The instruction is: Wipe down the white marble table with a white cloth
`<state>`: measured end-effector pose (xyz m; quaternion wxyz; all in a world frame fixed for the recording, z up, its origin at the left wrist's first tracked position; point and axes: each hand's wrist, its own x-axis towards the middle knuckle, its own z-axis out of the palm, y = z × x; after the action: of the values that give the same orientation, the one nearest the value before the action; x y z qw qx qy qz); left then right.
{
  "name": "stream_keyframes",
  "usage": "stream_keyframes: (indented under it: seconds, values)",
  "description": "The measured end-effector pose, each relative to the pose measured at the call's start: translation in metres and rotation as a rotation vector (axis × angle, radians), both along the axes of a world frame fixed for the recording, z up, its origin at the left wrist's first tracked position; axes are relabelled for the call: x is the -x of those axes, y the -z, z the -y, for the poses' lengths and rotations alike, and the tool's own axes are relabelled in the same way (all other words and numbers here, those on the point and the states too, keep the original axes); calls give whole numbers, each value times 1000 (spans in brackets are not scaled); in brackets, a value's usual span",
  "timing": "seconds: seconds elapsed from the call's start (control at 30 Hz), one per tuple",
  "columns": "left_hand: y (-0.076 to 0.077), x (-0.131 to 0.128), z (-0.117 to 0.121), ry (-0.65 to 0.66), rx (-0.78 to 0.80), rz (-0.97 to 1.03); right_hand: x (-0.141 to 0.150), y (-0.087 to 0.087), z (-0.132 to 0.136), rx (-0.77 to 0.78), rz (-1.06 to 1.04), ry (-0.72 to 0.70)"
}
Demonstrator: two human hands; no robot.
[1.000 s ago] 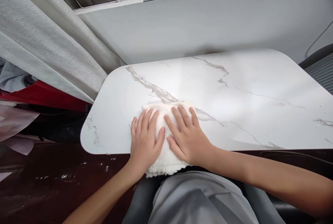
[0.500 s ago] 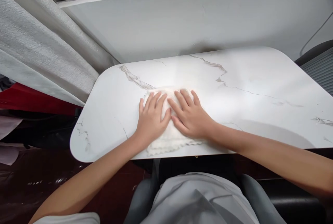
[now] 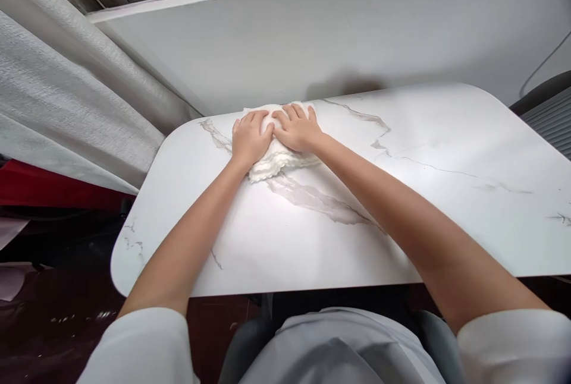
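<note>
A white, fluffy cloth (image 3: 274, 161) lies bunched near the far edge of a white marble-patterned table (image 3: 401, 205). Both of my arms are stretched forward over the tabletop. My left hand (image 3: 248, 139) presses flat on the cloth's left part, fingers extended and close together. My right hand (image 3: 298, 128) lies flat on its right part, fingers pointing left and touching the left hand's fingertips. Most of the cloth is hidden under the two hands.
A grey wall (image 3: 334, 33) rises right behind the table's far edge. A grey curtain (image 3: 57, 98) hangs at the left, with a red object (image 3: 40, 185) below it. A dark glossy floor (image 3: 53, 312) lies to the left; a dark chair (image 3: 548, 110) shows at the right.
Both hands have pushed the cloth from the table's near edge across to the far edge, arms stretching out. The cloth is more bunched up now.
</note>
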<state>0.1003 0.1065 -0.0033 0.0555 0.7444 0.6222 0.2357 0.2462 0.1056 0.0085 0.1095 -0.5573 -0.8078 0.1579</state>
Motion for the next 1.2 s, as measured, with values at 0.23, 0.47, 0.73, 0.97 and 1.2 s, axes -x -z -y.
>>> stream_keyframes:
  seconds: [0.23,0.47,0.73,0.97,1.2]
  values:
    - [1,-11,-44,-53,-14,-32,-1,16,-41,-229,-118,71]
    - [0,-32,-65,-91,0,-100,-19,14,-62,-229,-112,97]
    - [-1,-79,-61,-88,0,-136,-63,16,-60,-242,-97,136]
    - [-2,-106,-47,-42,10,-143,-90,20,-47,-284,-52,169]
    - [-1,-112,-17,7,10,-133,-99,20,-17,-272,-56,179]
